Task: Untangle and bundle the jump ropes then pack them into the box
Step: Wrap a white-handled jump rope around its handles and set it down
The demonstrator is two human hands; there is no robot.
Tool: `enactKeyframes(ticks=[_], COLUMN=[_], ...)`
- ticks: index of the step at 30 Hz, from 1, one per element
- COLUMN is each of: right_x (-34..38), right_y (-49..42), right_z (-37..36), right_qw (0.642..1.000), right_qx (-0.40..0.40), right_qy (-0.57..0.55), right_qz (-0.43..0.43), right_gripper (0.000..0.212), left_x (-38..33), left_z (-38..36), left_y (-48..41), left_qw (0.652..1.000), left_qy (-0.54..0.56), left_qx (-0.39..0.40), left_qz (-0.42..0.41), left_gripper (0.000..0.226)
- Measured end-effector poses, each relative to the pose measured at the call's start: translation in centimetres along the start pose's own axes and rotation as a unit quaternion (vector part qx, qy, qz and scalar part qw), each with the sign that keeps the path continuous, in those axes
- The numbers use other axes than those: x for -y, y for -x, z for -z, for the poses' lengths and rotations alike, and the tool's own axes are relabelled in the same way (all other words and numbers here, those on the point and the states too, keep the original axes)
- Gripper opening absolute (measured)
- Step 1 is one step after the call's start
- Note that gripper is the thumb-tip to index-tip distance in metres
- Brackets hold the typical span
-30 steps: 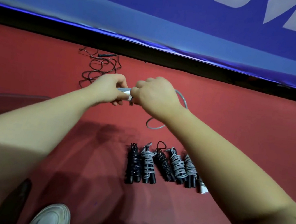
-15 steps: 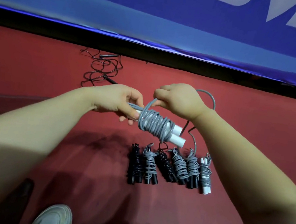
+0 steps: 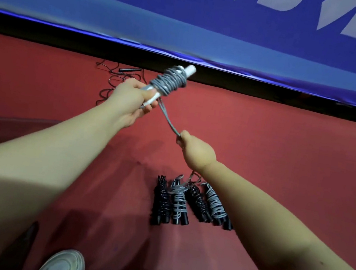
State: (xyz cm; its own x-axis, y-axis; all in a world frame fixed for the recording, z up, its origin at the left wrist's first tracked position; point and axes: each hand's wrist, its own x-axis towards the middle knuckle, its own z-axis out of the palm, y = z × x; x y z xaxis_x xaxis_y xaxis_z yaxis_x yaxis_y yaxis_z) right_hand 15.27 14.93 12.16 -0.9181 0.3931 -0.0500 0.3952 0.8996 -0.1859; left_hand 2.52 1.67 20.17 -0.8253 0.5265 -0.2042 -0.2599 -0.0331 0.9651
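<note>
The left hand point(image 3: 132, 99) grips the white handles of a grey jump rope point(image 3: 170, 81) wound into a bundle, raised above the red floor point(image 3: 284, 148). The right hand point(image 3: 195, 150) pinches its loose end taut. Four bundled ropes point(image 3: 190, 202) lie below.

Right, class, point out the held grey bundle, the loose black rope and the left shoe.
Grey bundle point(image 3: 171, 81): head view, wound coils.
Black rope point(image 3: 127, 69): head view, its handle.
Left shoe point(image 3: 63, 263): head view, toe.

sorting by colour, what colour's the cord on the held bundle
The cord is grey, wound round white handles; head view shows it best.
</note>
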Motion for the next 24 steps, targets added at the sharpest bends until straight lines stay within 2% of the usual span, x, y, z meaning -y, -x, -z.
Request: enactKeyframes(ticks=[4, 6, 9, 11, 13, 16, 18, 20, 22, 24], right_x=[1.5, 2.5, 4.2, 5.0, 5.6, 5.6, 5.6, 5.0, 3.5, 1.6], right_y=[0.2, 0.3, 0.7, 0.6, 0.5, -0.3, -0.3, -0.5, -0.7, -0.8], right_z=[1.2, 2.4, 5.0, 6.7, 8.5, 10.1, 11.2, 11.7, 12.0, 12.2], right_qw=[0.999, 0.994, 0.963, 0.945, 0.924, 0.886, 0.892, 0.921, 0.946, 0.96], right_qx=[0.015, -0.018, -0.108, -0.182, -0.232, -0.238, -0.218, -0.177, -0.155, -0.157], right_qy=[0.033, 0.082, 0.199, 0.211, 0.201, 0.239, 0.229, 0.219, 0.187, 0.152], right_qz=[0.029, 0.07, 0.147, 0.169, 0.227, 0.319, 0.323, 0.27, 0.213, 0.173], right_gripper=[0.019, 0.026, 0.024, 0.028, 0.023, 0.015, 0.011, 0.02, 0.031, 0.033], left_x=[1.5, 2.4, 3.1, 3.3, 3.4, 3.3, 3.1, 2.9, 2.7, 2.5], left_z=[2.6, 4.0, 5.2, 5.3, 4.8, 3.0, 1.6, 0.4, -0.3, -0.3], left_y=[-1.4, -1.8, -2.1, -2.0, -1.5, -0.3, 0.9, 1.9, 2.5, 2.5], left_qw=[0.988, 0.975, 0.959, 0.949, 0.936, 0.898, 0.88, 0.866, 0.856, 0.865], left_qy=[-0.104, -0.172, -0.239, -0.286, -0.332, -0.418, -0.44, -0.44, -0.439, -0.416], left_qx=[-0.098, -0.119, -0.119, -0.09, -0.042, 0.043, 0.121, 0.2, 0.242, 0.258], left_qz=[-0.056, -0.076, -0.093, -0.101, -0.11, -0.129, -0.13, -0.126, -0.124, -0.114], left_gripper=[0.023, 0.026, 0.024, 0.02, 0.014, 0.015, 0.011, 0.014, 0.019, 0.017])
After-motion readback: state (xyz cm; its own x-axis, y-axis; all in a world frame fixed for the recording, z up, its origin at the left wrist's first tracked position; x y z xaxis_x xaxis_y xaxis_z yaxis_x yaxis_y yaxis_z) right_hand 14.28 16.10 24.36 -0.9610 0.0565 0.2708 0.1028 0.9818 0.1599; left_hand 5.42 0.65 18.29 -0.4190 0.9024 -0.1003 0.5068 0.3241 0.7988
